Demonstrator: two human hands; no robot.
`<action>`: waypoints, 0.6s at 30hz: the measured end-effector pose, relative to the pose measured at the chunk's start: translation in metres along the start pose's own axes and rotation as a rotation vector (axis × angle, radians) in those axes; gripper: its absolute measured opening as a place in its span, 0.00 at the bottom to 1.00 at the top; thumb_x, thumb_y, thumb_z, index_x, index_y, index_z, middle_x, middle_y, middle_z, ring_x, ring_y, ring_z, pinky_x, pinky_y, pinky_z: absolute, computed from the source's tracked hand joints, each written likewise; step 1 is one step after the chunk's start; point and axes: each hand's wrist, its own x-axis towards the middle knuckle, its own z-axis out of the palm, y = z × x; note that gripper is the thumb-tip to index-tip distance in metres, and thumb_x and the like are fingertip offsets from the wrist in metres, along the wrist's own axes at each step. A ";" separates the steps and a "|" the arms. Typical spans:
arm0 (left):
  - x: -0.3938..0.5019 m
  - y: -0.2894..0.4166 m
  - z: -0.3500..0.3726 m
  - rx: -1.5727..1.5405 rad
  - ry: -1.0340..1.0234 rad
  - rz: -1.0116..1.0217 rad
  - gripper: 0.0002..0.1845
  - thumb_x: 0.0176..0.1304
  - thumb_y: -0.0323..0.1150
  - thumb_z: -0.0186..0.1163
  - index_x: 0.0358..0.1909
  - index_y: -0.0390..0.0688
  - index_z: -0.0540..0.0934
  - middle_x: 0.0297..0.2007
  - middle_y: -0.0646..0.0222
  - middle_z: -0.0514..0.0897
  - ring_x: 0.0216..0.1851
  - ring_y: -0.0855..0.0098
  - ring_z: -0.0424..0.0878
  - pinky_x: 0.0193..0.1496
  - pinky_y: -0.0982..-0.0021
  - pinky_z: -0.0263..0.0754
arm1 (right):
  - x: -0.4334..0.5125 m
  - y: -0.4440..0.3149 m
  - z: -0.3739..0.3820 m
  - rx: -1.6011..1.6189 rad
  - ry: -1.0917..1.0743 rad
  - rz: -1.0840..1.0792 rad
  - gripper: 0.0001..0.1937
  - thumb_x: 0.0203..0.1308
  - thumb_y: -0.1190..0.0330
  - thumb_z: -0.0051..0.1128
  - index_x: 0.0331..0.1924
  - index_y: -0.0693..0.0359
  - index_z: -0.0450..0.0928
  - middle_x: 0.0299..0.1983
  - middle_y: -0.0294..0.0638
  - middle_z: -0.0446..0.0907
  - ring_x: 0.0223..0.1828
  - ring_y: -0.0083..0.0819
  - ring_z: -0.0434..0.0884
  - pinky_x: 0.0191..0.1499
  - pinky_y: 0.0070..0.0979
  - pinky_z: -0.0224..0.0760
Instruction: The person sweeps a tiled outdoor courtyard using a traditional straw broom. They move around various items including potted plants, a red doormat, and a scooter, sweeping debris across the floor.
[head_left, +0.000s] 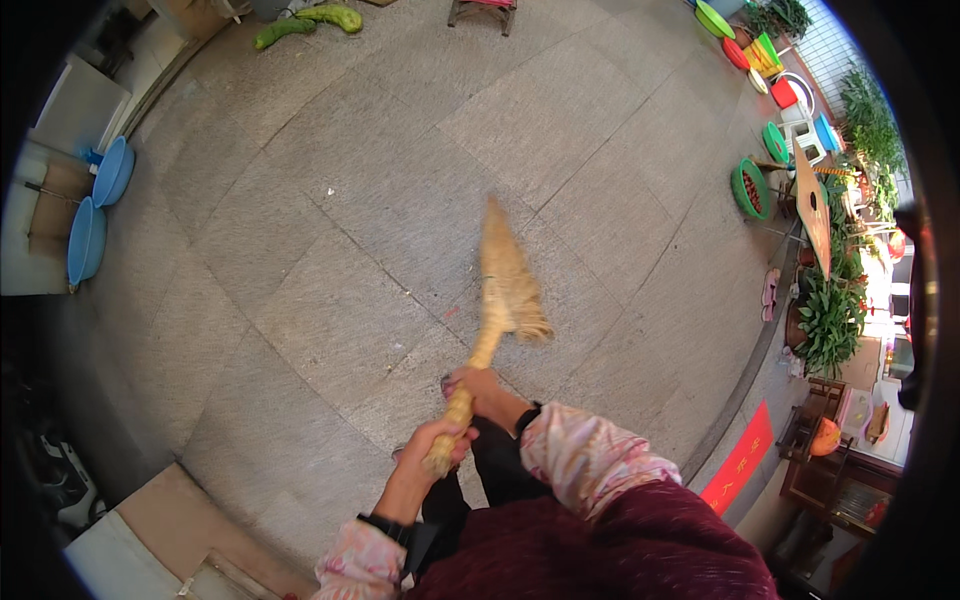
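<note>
A straw broom (508, 274) is held out over the grey stone-tiled floor (360, 150). Its wide bristle head looks slightly blurred. My left hand (444, 444) is wrapped around the top end of the thick handle. Further down, closer to the bristles, my right hand (480, 391) grips the same handle. A white scrap (330, 192) lies on the tiles left of the broom, and a small red mark or scrap (451, 311) shows just beside the handle. Several pale crumbs are scattered near it. Part of my shoes is hidden behind my hands.
Two blue basins (87, 240) lean at the left wall. Green gourds (330, 16) and a folding stool (484, 11) are at the far side. On the right stand a green basket of reddish items (750, 189), a wooden board (812, 202), potted plants (831, 322) and pink slippers (770, 295).
</note>
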 end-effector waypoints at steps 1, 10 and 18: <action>-0.017 -0.004 -0.005 -0.026 0.044 0.054 0.18 0.47 0.27 0.52 0.43 0.35 0.67 0.29 0.61 0.75 0.19 0.78 0.69 0.15 0.81 0.67 | -0.001 0.019 0.017 -0.079 -0.044 -0.015 0.03 0.41 0.79 0.52 0.22 0.70 0.70 0.18 0.47 0.70 0.18 0.39 0.73 0.19 0.34 0.69; -0.117 -0.003 -0.018 0.040 0.412 0.334 0.15 0.44 0.26 0.54 0.36 0.36 0.65 0.24 0.63 0.73 0.18 0.75 0.70 0.16 0.74 0.69 | -0.082 0.063 0.151 -0.176 -0.358 0.234 0.07 0.39 0.76 0.55 0.22 0.67 0.67 0.18 0.45 0.70 0.18 0.36 0.74 0.17 0.34 0.70; -0.172 -0.036 -0.040 0.100 0.121 0.100 0.23 0.45 0.25 0.54 0.45 0.42 0.60 0.25 0.63 0.72 0.17 0.75 0.69 0.15 0.74 0.68 | -0.155 0.077 0.117 -0.081 -0.329 0.083 0.14 0.42 0.78 0.54 0.34 0.64 0.62 0.24 0.44 0.70 0.22 0.34 0.75 0.22 0.33 0.76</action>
